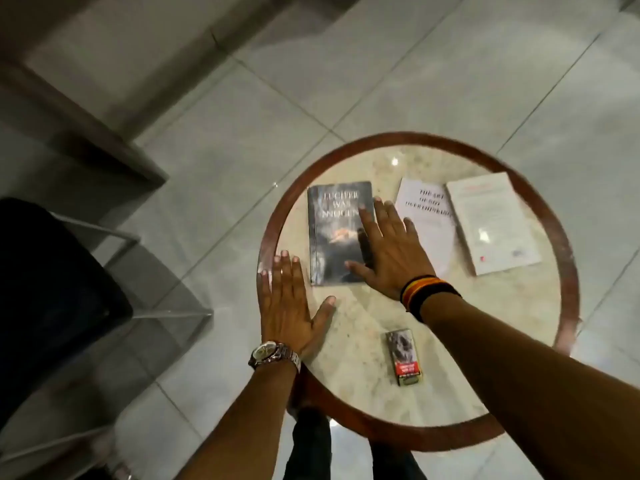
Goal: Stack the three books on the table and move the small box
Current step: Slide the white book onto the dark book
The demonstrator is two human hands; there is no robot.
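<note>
Three books lie flat on a round marble table (519, 306) with a brown rim. A dark book (332, 230) is at the left, a white book with black lettering (424, 216) in the middle, and a pale book (491, 220) at the right, overlapping the white one's edge. My right hand (384, 251) is spread flat, fingers apart, over the dark book's right edge. My left hand (291, 306), wearing a watch, lies flat and spread at the table's left rim, holding nothing. A small box (403, 356) with a red label lies near the front edge.
A dark chair (52, 289) with a metal frame stands to the left on the tiled floor (225, 150). A grey sofa or ledge (86, 98) fills the upper left. My legs (311, 445) show below the table's front rim.
</note>
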